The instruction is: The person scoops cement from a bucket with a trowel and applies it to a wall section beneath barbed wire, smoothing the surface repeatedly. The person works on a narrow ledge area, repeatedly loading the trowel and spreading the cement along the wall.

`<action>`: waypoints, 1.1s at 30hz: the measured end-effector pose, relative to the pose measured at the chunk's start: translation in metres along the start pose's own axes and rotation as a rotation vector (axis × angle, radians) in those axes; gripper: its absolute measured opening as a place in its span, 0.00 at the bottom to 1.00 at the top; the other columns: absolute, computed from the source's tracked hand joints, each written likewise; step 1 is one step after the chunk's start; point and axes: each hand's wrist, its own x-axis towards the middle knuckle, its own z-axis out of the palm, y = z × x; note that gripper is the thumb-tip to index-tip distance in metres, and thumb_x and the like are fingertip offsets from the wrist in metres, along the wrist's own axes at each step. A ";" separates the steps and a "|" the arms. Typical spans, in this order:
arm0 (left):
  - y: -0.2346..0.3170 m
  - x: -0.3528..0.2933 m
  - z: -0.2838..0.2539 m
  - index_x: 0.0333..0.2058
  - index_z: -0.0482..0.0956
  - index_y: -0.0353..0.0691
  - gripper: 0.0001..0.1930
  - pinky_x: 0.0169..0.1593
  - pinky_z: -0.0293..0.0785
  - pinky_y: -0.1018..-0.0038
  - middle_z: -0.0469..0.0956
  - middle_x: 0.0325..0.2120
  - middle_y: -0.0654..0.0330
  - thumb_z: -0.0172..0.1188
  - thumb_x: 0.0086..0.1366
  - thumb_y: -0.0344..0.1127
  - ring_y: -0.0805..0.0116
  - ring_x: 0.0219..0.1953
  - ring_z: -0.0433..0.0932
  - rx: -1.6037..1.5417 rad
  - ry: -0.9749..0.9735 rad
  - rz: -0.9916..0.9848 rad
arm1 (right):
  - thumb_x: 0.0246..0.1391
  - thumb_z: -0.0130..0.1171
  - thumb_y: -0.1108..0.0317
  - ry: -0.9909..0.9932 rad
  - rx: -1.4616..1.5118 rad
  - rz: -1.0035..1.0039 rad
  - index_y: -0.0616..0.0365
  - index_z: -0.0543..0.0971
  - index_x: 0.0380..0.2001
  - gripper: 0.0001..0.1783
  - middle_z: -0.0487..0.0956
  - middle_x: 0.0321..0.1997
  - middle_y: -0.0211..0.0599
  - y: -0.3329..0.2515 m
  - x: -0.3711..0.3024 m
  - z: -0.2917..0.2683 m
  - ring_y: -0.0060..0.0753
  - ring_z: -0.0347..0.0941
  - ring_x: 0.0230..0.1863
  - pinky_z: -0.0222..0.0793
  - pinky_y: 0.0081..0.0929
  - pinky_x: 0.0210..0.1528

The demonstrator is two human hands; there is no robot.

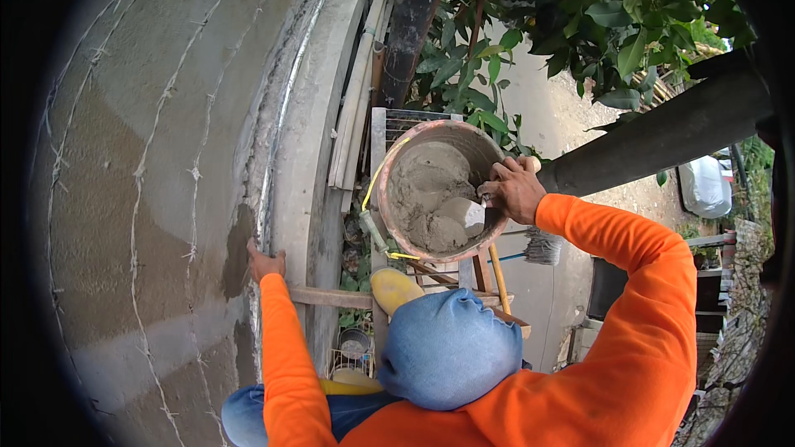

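Note:
My right hand (517, 190) is closed round the handle of a trowel (474, 217), whose pale handle end (531, 164) shows beyond my fingers. The blade lies in grey wet mortar (431, 174) inside a round bucket (389, 222) with a yellow wire bail and a grey-green grip (373, 232). At the left, my left hand (266, 263) rests on the wall's top edge, thumb and fingers apart beside a shiny strip (286, 108) running along it. Part of its fingers is hidden over the edge.
Barbed wire (137, 174) runs along the left over a grey surface with damp patches. A wooden bar (331, 298) crosses below the bucket. A dark pipe (654, 136) slants in at right, near leafy branches (629, 41). A brush (543, 247) hangs lower down. My yellow boot (396, 288) stands near the bucket.

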 end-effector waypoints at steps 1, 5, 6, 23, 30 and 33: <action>0.000 0.000 0.000 0.70 0.58 0.53 0.50 0.67 0.67 0.54 0.74 0.62 0.43 0.79 0.52 0.41 0.43 0.64 0.73 -0.007 -0.002 0.010 | 0.54 0.69 0.55 -0.009 0.042 0.020 0.33 0.86 0.46 0.15 0.74 0.43 0.31 0.002 -0.002 0.002 0.40 0.66 0.54 0.53 0.48 0.59; -0.002 0.000 0.001 0.70 0.57 0.52 0.50 0.67 0.68 0.54 0.74 0.62 0.41 0.78 0.53 0.40 0.41 0.64 0.73 0.004 -0.009 0.027 | 0.53 0.70 0.54 -0.032 0.139 0.029 0.32 0.86 0.45 0.15 0.75 0.43 0.30 0.016 -0.003 0.005 0.41 0.66 0.53 0.53 0.47 0.58; -0.002 0.000 0.000 0.70 0.57 0.52 0.49 0.67 0.68 0.54 0.74 0.62 0.41 0.78 0.53 0.39 0.41 0.64 0.73 0.016 -0.008 0.027 | 0.53 0.71 0.53 -0.037 0.147 0.015 0.32 0.86 0.45 0.15 0.75 0.43 0.30 0.020 -0.003 0.004 0.41 0.66 0.52 0.53 0.47 0.58; 0.000 -0.005 0.003 0.68 0.60 0.50 0.47 0.65 0.70 0.54 0.74 0.61 0.44 0.77 0.51 0.42 0.43 0.62 0.75 0.099 0.025 0.044 | 0.59 0.70 0.68 -0.090 1.044 0.202 0.56 0.83 0.53 0.18 0.80 0.53 0.37 0.027 -0.009 -0.017 0.37 0.75 0.55 0.67 0.34 0.64; 0.013 -0.033 0.008 0.73 0.56 0.58 0.52 0.68 0.63 0.46 0.66 0.66 0.47 0.78 0.52 0.46 0.45 0.69 0.67 0.152 -0.021 -0.004 | 0.62 0.68 0.69 0.033 1.193 0.180 0.64 0.79 0.54 0.19 0.79 0.52 0.36 -0.067 0.017 -0.053 0.25 0.73 0.52 0.68 0.27 0.59; 0.013 -0.035 0.007 0.72 0.57 0.57 0.52 0.69 0.61 0.44 0.67 0.65 0.48 0.78 0.51 0.46 0.45 0.69 0.66 0.149 -0.023 0.013 | 0.62 0.68 0.68 0.094 1.313 0.165 0.65 0.78 0.54 0.20 0.80 0.48 0.39 -0.132 0.035 -0.060 0.24 0.72 0.50 0.70 0.27 0.55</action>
